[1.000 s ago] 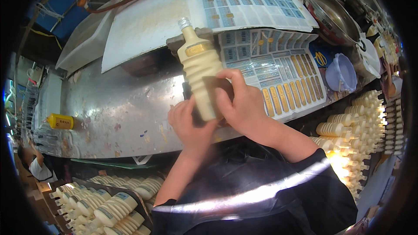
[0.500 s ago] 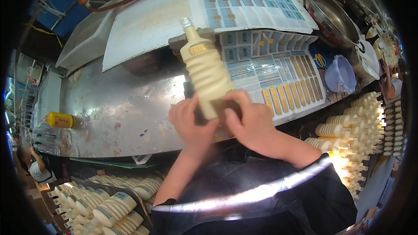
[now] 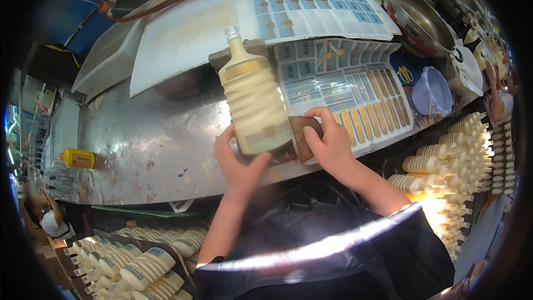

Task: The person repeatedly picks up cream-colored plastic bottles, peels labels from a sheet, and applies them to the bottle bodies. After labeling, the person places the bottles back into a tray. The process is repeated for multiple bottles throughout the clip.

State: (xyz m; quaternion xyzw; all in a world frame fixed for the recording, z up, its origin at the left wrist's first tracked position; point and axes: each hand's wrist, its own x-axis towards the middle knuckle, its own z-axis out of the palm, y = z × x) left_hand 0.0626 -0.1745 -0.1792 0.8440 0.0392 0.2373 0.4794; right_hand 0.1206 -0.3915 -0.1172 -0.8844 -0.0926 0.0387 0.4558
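View from above of a person at a worn metal table (image 3: 144, 150). The left hand (image 3: 240, 162) cups the base of a cream ribbed bottle (image 3: 254, 100), fingers wrapped under its lower edge. The bottle lies tilted over the table's near edge, its silver-capped neck pointing away from the person. The right hand (image 3: 331, 144) grips a small brown block (image 3: 304, 133) just beside the bottle's lower right corner; whether the block touches the bottle cannot be told. Behind the bottle and to its right lie label sheets (image 3: 344, 78), blue ones farther off and yellow strips nearer the right hand. A metal pan (image 3: 417, 21) sits at the far right, with a pale purple cup (image 3: 432, 90) near it. A small yellow container (image 3: 78, 158) lies far left on the table. Rows of similar cream bottles fill a rack (image 3: 449, 172) at the person's right and a tray (image 3: 139, 261) at lower left. Another person (image 3: 47, 219), blurred, is at the left edge
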